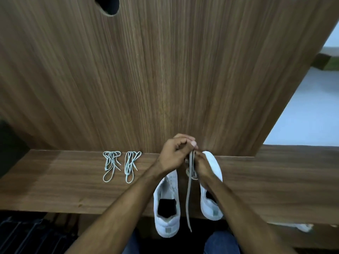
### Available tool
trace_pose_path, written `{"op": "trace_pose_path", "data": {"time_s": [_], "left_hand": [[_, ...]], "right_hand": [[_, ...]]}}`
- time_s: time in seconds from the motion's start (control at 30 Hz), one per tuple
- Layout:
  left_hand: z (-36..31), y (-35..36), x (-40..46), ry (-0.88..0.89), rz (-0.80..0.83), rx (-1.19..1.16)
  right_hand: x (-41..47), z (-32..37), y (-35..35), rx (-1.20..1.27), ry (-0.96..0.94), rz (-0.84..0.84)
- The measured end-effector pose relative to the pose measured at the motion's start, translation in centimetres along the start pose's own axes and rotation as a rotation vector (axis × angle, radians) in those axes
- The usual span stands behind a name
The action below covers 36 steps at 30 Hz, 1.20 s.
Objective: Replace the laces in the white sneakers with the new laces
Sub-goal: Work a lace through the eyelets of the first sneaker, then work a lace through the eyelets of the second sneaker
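Note:
Two white sneakers stand side by side at the near edge of a wooden shelf, the left sneaker (166,204) and the right sneaker (212,182), toes pointing away from me. My left hand (176,154) is raised above them and pinches a grey lace (189,195) near its top. The lace hangs down between the shoes and past the shelf edge. My right hand (201,165) rests over the right sneaker's front and grips the lace lower down. Two bundles of pale new laces (111,165) (131,165) lie to the left on the shelf.
A tall wooden panel (165,70) rises right behind the shelf (55,180), with a dark round hole (107,5) at top left. My knees in blue jeans (220,242) show below the edge. A dark slatted object (27,235) lies at bottom left.

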<state>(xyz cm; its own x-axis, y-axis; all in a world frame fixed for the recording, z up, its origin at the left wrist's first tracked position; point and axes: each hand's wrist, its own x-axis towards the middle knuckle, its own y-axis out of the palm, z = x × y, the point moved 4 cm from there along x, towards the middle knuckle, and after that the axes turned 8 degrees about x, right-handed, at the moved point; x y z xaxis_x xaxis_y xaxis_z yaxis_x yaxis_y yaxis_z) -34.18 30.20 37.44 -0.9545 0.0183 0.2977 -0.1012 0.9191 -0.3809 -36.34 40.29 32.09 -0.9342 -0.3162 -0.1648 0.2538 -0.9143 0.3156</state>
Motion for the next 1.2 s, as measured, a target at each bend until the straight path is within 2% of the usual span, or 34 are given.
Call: {"op": "trace_pose_path", "data": {"time_s": [0.07,0.13,0.2,0.3,0.37,0.43,0.5,0.6,0.67,0.73,0.8,0.87,0.97,1.1,1.2], "left_hand": [[0.4,0.2,0.4,-0.048,0.023,0.057],[1.7,0.1,0.3,-0.165,-0.011,0.011],[3.4,-0.4,-0.1,-0.285,-0.106,-0.055],[6.1,-0.7,-1.5,-0.506,-0.276,-0.213],[7.6,0.4,-2.8,-0.643,-0.177,-0.321],[8.1,2.1,-4.0,-0.736,-0.006,-0.311],[7.7,4.0,-4.7,-0.788,0.072,-0.29],[6.1,6.7,-4.6,-0.753,0.119,-0.328],[5.3,8.3,-4.3,-0.696,0.132,-0.314],[5.4,9.8,-4.2,-0.616,0.132,-0.217],[6.1,11.3,-4.2,-0.509,0.167,0.009],[7.2,12.8,-4.6,-0.427,0.297,0.303],[8.1,15.5,-5.9,-0.342,0.48,0.493],[8.9,17.8,-6.9,-0.313,0.578,0.712],[9.4,18.4,-6.7,-0.323,0.595,0.77]], "right_hand": [[-1.6,-1.6,0.8,0.285,0.111,-0.03],[-2.7,-2.3,1.1,0.539,0.183,0.022],[-3.5,-2.3,0.7,0.493,0.164,0.093],[-3.8,-1.7,-0.3,0.174,0.065,0.124],[-3.6,-1.3,-1.5,0.046,-0.03,0.06],[-3.2,-0.9,-2.6,0.099,-0.078,-0.011],[-2.7,-0.7,-3.7,0.209,-0.053,-0.048],[-2.6,-0.2,-4.9,0.42,-0.027,-0.06],[-2.7,0.4,-6.3,0.515,-0.049,-0.132],[-2.8,1.1,-8.5,0.523,-0.09,-0.224],[-3.1,1.8,-11.4,0.527,-0.128,-0.296],[-3.7,2.3,-14.2,0.486,-0.129,-0.343],[-5.0,1.8,-18.2,0.407,-0.095,-0.412],[-7.5,-0.5,-22.5,0.279,-0.017,-0.54],[-9.4,-3.0,-25.6,0.119,0.051,-0.682]]}}
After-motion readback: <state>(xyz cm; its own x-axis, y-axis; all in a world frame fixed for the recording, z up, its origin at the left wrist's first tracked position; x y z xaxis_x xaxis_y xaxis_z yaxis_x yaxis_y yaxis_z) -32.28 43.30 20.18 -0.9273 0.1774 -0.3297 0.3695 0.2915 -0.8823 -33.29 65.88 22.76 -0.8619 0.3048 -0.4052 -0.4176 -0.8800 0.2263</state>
